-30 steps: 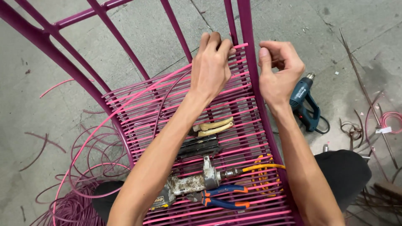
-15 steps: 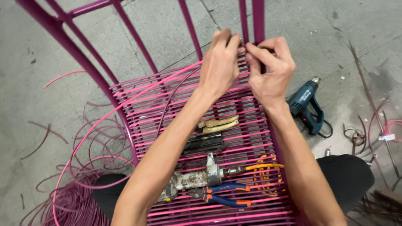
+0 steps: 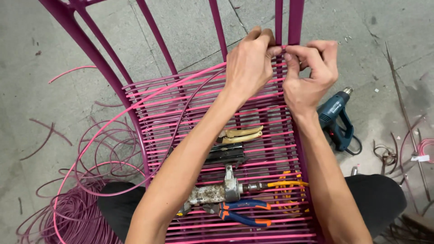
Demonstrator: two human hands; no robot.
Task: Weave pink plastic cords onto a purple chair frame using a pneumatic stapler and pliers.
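My left hand and my right hand meet at the far right edge of a magenta metal chair frame, beside its upright bars. Both pinch a pink plastic cord where it reaches the frame's bar. The cord runs from my fingers leftward across the woven pink seat and down to a coil on the floor. The fingertips hide the exact spot where the cord meets the bar.
On the woven seat lie cream-handled pliers, a black tool, a rusty metal tool with an orange handle and blue-orange pliers. A blue heat gun rests on the concrete floor at right. Pink cord coils lie at left.
My hands have come together at the frame's far right bar and closed on the cord. The view has shifted slightly, with the chair sitting lower in the frame.
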